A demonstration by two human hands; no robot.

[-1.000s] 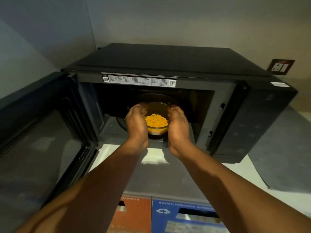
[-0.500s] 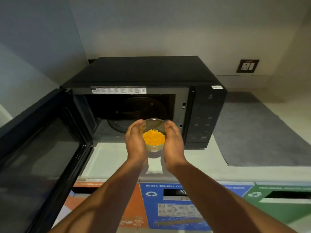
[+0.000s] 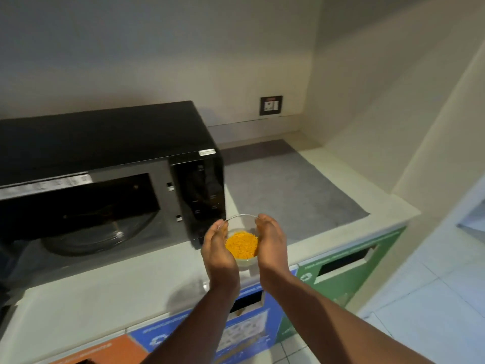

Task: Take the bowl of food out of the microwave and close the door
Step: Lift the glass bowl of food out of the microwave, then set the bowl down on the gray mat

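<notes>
A clear glass bowl (image 3: 242, 245) of orange-yellow food is held between both hands, in the air above the counter's front edge, to the right of the microwave's control panel. My left hand (image 3: 219, 254) cups its left side and my right hand (image 3: 271, 248) cups its right side. The black microwave (image 3: 110, 143) stands at the left with its cavity open and the glass turntable (image 3: 99, 236) bare inside. Its door is swung out past the left edge of the frame and is hardly visible.
A pale counter (image 3: 118, 282) runs under the microwave, with a grey mat (image 3: 288, 190) to the right. A wall socket (image 3: 271, 105) is behind. Below the counter front are orange (image 3: 105, 350), blue (image 3: 246, 329) and green (image 3: 349, 261) waste-bin panels.
Both hands have drawn the bowl out of the microwave cavity and carried it to the right, past the control panel. The view has swung right, so the door has left the frame.
</notes>
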